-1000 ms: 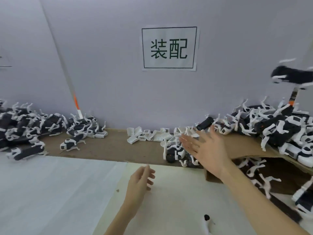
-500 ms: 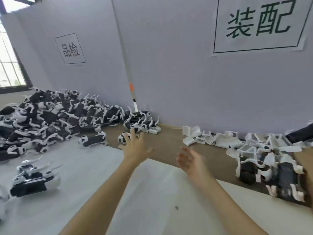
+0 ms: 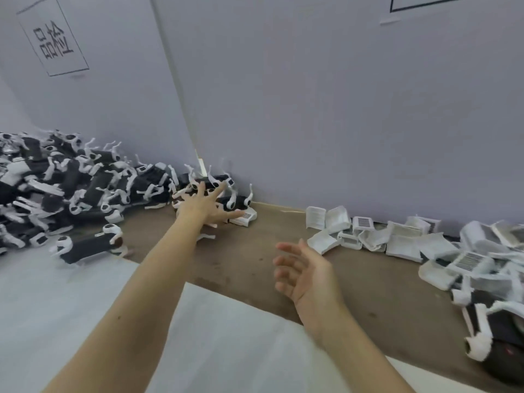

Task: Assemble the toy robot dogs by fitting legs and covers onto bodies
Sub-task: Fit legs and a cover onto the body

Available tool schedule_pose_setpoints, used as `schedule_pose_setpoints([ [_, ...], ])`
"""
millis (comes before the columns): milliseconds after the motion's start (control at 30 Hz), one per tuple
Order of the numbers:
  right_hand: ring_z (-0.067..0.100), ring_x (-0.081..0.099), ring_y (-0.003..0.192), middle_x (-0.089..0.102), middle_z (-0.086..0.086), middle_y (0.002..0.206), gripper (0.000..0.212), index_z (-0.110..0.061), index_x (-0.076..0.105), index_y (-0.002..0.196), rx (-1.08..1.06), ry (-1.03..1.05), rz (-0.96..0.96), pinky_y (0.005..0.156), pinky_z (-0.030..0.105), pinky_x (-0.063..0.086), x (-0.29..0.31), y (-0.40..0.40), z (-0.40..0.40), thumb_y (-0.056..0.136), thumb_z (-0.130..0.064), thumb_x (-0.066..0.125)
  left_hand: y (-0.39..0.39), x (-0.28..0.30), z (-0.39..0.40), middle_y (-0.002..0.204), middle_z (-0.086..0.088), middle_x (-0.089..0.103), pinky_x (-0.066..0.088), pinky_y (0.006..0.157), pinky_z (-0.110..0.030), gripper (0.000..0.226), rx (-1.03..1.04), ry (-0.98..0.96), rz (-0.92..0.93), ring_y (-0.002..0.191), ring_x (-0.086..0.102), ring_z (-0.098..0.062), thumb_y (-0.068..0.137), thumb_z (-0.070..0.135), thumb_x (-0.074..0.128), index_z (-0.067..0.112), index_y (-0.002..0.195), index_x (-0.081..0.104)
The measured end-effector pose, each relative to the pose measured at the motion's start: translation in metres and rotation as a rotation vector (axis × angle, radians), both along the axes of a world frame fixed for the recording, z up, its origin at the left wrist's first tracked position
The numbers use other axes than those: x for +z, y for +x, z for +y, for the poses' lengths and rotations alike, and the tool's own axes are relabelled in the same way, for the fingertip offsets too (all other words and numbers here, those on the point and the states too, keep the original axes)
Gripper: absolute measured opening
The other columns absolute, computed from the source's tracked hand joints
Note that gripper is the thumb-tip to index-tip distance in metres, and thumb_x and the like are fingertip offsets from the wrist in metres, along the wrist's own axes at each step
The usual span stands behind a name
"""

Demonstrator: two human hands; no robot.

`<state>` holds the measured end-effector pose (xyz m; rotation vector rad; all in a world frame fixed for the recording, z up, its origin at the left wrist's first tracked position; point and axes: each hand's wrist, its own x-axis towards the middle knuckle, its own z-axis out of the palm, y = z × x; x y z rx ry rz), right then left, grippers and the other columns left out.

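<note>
Over the dog pile [image 3: 85, 182], left hand [image 3: 202, 204] outstretched, fingers splayed, empty; right hand [image 3: 307, 275] loosely open, empty.

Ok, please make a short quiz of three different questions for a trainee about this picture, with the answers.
1. True or false: the left hand grips a toy dog.
2. Which lies nearer the right hand: A) the white covers, B) the big pile of dogs?
3. Fill in: the lone dog lies at the edge of the brown ____.

Key
1. False; its fingers are spread, reaching over the dogs by the wall.
2. A.
3. Cardboard.
</note>
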<state>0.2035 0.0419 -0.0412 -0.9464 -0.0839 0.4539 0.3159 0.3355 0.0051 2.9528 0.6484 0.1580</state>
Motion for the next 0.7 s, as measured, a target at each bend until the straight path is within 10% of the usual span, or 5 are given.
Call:
schedule_pose_setpoints([
  [333,0.017,0.058,0.053,0.066,0.01,0.073,0.04,-0.002,0.075,0.1,-0.024,0.126,0.049,0.044,0.026,0.048,0.005,-0.003,-0.006,0.106,-0.034,0.05,-0.019,0.003,-0.032,0.13,-0.003,0.073,0.048,0.095,-0.034,0.052,-0.326,-0.033,-0.022,0.115,0.065,-0.026,0.105,0.048,0.06,0.05,0.155,0.046],
  [600,0.015,0.056,0.054,0.067,0.007,0.074,0.024,-0.003,0.07,0.102,-0.387,0.033,-0.078,0.047,0.024,0.047,0.045,-0.002,-0.079,0.105,-0.015,0.049,-0.146,0.007,-0.135,0.1,0.003,0.077,0.052,0.085,-0.035,0.045,-0.716,-0.246,-0.016,0.085,0.068,-0.02,0.106,0.039,0.063,0.049,0.149,0.054],
  [700,0.013,0.064,0.053,0.071,0.01,0.08,0.028,-0.006,0.072,0.101,-0.413,-0.331,-0.206,0.047,0.025,0.051,0.051,-0.025,-0.114,0.107,-0.014,0.045,-0.175,0.001,-0.196,0.131,0.003,0.074,0.052,0.098,-0.036,0.052,-0.873,-0.252,-0.055,0.102,0.069,-0.021,0.106,0.024,0.065,0.041,0.153,0.054],
])
